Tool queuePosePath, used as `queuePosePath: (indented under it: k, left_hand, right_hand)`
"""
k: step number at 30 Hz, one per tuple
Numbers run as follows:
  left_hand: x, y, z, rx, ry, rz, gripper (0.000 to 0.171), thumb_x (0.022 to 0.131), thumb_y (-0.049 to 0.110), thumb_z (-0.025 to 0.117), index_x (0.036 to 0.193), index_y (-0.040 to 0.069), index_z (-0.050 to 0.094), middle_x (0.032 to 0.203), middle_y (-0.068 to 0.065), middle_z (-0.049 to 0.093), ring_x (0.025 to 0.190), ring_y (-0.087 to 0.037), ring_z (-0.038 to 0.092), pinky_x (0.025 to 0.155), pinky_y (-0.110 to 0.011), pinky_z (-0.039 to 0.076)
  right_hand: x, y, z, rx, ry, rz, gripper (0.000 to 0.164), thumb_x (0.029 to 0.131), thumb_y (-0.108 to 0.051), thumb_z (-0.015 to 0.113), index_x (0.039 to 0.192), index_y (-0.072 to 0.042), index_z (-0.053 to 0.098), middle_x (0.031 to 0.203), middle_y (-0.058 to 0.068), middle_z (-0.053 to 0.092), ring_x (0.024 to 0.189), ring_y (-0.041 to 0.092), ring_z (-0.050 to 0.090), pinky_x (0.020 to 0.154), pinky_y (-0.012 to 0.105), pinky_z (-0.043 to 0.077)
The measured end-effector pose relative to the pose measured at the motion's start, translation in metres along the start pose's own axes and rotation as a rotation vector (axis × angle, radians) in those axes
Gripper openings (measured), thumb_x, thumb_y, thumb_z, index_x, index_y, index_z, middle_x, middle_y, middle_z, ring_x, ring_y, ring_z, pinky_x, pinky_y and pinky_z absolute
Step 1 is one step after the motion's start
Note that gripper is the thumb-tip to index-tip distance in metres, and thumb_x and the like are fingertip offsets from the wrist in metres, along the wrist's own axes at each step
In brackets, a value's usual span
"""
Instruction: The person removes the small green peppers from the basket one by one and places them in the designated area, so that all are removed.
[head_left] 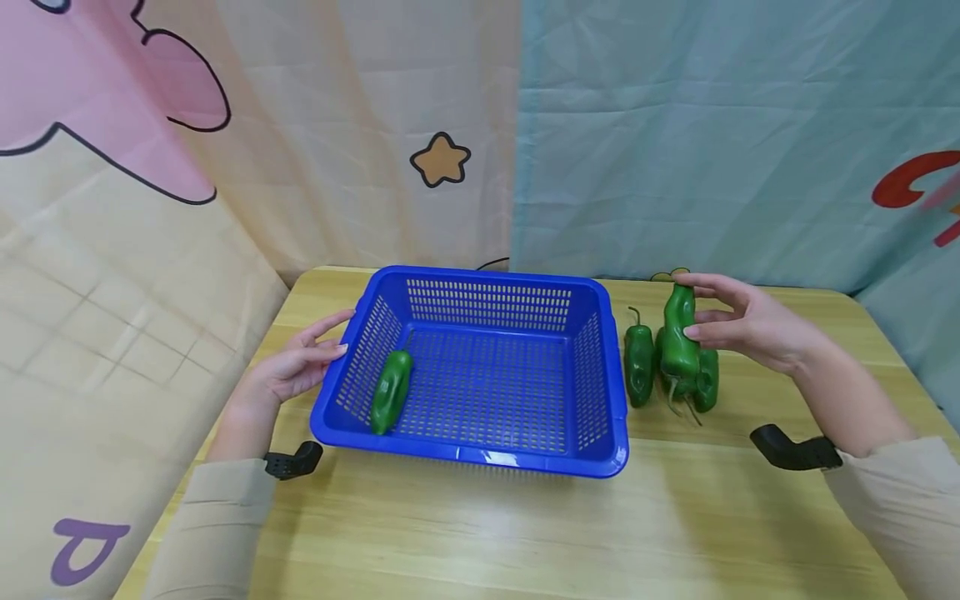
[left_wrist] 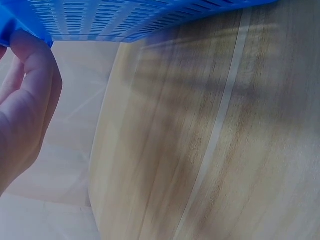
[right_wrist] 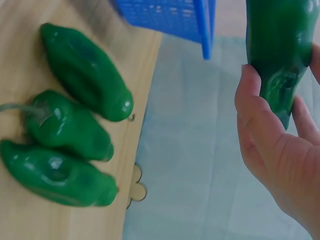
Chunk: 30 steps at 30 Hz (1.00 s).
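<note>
A blue plastic basket [head_left: 480, 454] with slotted walls sits mid-table, one green pepper [head_left: 392, 392] lying inside near its left wall. My left hand [head_left: 303, 362] holds the basket's left rim; in the left wrist view, that hand [left_wrist: 30, 95] has its fingers at the rim's corner. To the basket's right, my right hand [head_left: 738, 325] pinches another green pepper [head_left: 680, 329] between thumb and fingers, stem end down, raised over the others. The right wrist view shows this held pepper [right_wrist: 280, 45] apart from three peppers on the table, among them the one nearest the basket [head_left: 639, 367].
The wooden table [head_left: 450, 533] meets printed cloth curtains [head_left: 675, 142] at its back and left. Black wrist mounts [head_left: 795, 448] sit on both forearms. In the right wrist view the basket's edge [right_wrist: 205, 30] stands beyond the loose peppers.
</note>
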<state>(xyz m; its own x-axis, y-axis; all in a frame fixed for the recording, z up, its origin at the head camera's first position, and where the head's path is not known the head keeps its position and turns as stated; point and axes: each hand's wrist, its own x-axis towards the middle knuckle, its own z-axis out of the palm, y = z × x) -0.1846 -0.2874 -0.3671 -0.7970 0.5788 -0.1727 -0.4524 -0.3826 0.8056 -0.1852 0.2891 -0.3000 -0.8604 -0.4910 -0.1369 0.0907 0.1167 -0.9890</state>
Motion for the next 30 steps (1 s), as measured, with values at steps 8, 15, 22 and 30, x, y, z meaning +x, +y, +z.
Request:
queuePosePath:
  k: [8, 15, 22, 30]
  left_hand:
    - [-0.003, 0.0, -0.001, -0.011, -0.023, 0.013, 0.049, 0.097, -0.01, 0.031, 0.131, 0.02, 0.045, 0.11, -0.014, 0.062, 0.094, -0.024, 0.064, 0.079, -0.032, 0.054]
    - [0.001, -0.001, -0.001, -0.01, -0.01, 0.019, 0.049, 0.096, -0.012, 0.031, 0.13, 0.02, 0.049, 0.108, -0.015, 0.062, 0.092, -0.024, 0.065, 0.077, -0.032, 0.055]
    - [0.0, -0.001, -0.001, -0.03, -0.011, 0.023, 0.049, 0.096, -0.012, 0.031, 0.13, 0.019, 0.048, 0.107, -0.015, 0.062, 0.091, -0.024, 0.065, 0.077, -0.032, 0.055]
    - [0.002, -0.001, -0.001, -0.034, -0.021, 0.022, 0.048, 0.096, -0.011, 0.031, 0.13, 0.019, 0.048, 0.108, -0.015, 0.062, 0.091, -0.024, 0.065, 0.077, -0.032, 0.055]
  right_hand:
    - [-0.011, 0.02, -0.02, 0.09, -0.002, -0.047, 0.059, 0.088, 0.016, 0.048, 0.135, -0.02, 0.041, 0.125, 0.001, 0.043, 0.103, 0.014, 0.061, 0.076, 0.033, 0.055]
    - [-0.021, 0.042, -0.035, 0.15, 0.074, -0.017, 0.058, 0.089, 0.016, 0.047, 0.131, -0.023, 0.044, 0.128, 0.003, 0.023, 0.1, 0.013, 0.062, 0.074, 0.032, 0.055]
    - [-0.026, 0.058, -0.044, 0.136, 0.105, 0.017, 0.057, 0.089, 0.013, 0.049, 0.131, -0.025, 0.043, 0.128, 0.004, 0.019, 0.097, 0.013, 0.062, 0.075, 0.03, 0.055]
    - [-0.033, 0.069, -0.054, 0.09, 0.155, 0.061, 0.055, 0.089, 0.011, 0.051, 0.128, -0.028, 0.045, 0.129, 0.008, 0.017, 0.09, 0.015, 0.063, 0.072, 0.03, 0.055]
